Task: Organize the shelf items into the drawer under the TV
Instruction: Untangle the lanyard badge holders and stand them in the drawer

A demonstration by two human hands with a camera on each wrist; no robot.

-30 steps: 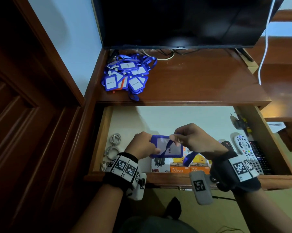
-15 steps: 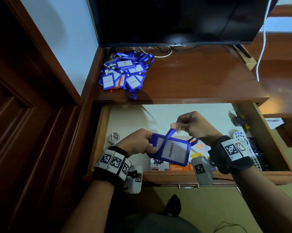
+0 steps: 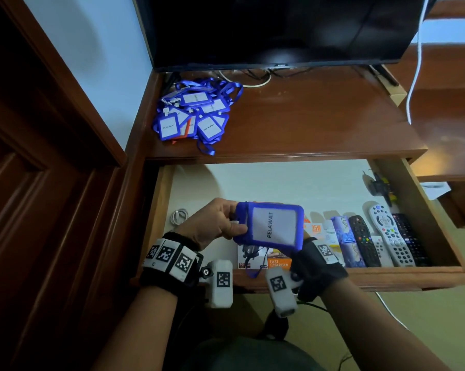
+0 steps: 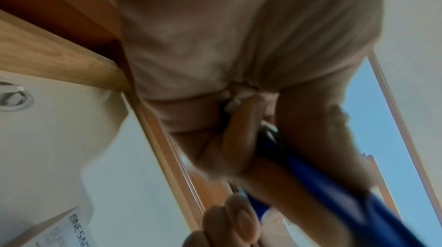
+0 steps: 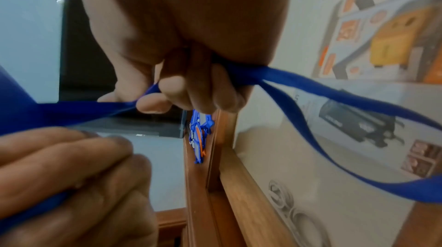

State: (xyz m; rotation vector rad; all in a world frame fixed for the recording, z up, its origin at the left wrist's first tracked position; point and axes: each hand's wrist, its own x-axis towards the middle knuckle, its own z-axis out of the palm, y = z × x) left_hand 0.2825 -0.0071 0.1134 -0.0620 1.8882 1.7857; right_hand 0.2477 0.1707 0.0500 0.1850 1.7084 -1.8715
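A blue badge holder (image 3: pixel 271 226) with a white "PELAWAT" card is held over the open drawer (image 3: pixel 386 277), card face up. My left hand (image 3: pixel 235 223) grips its left end, thumb on top; in the left wrist view the fingers (image 4: pixel 239 147) curl round the blue holder (image 4: pixel 322 185). In the head view the badge hides my right hand; only its wrist band (image 3: pixel 317 261) shows. In the right wrist view, my right hand (image 5: pixel 153 98) pinches the blue lanyard strap (image 5: pixel 334 100), which loops off to the right. A pile of blue badges (image 3: pixel 196 113) lies on the shelf under the TV (image 3: pixel 279 30).
Inside the drawer, remotes (image 3: pixel 389 234) and small boxes line the front right. Charger boxes (image 3: pixel 276 259) lie below my hands and coiled white cables (image 3: pixel 179 216) at the left. A black clip (image 3: pixel 378 186) sits at the back right. A white cord (image 3: pixel 416 62) hangs right of the TV.
The badge holder has swung from tilted to level, with its card facing up. My right hand has dropped from above the badge to behind it, still holding the strap.
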